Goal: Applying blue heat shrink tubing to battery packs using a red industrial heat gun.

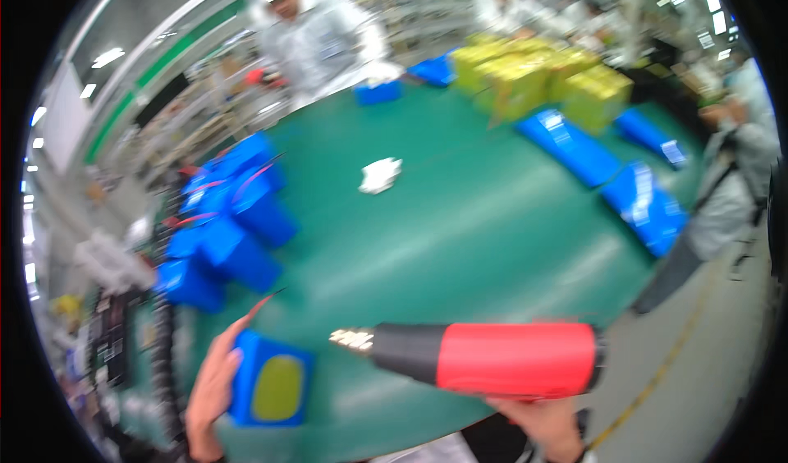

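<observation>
From where I stand, the blue-wrapped block with a yellow-green oval face [271, 378] sits on the smooth green tabletop [394, 258], near the person's edge of it. The red-and-black barrel-shaped heat gun [497, 358] points leftward, its bare metal nozzle [353, 340] apart from the block and to its upper right.

Working well here, I'd judge, calls for steadying the block lightly from the far side, keeping the nozzle off the blue film and angling any hot air away from the fingertips and the thin red wire [261, 305] beside them. An even sweep would be kinder to the film than dwelling on one spot.

The left hand [211, 389] has its fingers nearly straight, laid along the block's left side rather than curled round it; I can't make out the thumb. The right hand [542, 422] is beneath the heat gun, seemingly closed around its grip and bearing its weight, though the barrel hides most of the fingers, and I cannot tell whether one presses a trigger.
</observation>
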`<action>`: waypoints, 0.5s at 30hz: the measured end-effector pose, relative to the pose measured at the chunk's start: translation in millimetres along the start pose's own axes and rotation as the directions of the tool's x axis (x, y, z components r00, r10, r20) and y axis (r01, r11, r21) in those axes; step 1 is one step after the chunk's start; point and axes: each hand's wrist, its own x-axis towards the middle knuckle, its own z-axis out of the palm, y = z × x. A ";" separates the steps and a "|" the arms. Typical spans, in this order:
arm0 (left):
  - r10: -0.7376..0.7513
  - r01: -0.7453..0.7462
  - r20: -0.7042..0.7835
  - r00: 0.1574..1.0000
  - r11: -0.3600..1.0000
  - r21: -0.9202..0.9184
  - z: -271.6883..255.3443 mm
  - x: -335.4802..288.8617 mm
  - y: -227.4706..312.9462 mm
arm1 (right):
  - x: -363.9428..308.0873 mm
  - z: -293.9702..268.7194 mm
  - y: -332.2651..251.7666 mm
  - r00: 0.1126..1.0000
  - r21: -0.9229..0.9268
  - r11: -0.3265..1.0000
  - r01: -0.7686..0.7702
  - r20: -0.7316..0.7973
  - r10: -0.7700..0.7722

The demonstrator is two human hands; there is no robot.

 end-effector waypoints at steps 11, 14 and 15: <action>-0.066 0.066 0.015 0.998 0.910 -0.410 13.8 2.1 14.7 | -40.1 -55.2 32.9 0.881 0.432 0.874 -0.220 -0.296 0.368; -0.011 0.014 0.009 1.000 0.938 -0.348 25.9 1.1 19.7 | -41.2 -63.2 40.4 0.880 0.431 0.860 -0.271 -0.252 0.403; 0.049 -0.052 -0.022 0.999 0.979 -0.197 34.6 -0.5 21.4 | -40.1 -62.9 39.6 0.888 0.443 0.858 -0.260 -0.240 0.393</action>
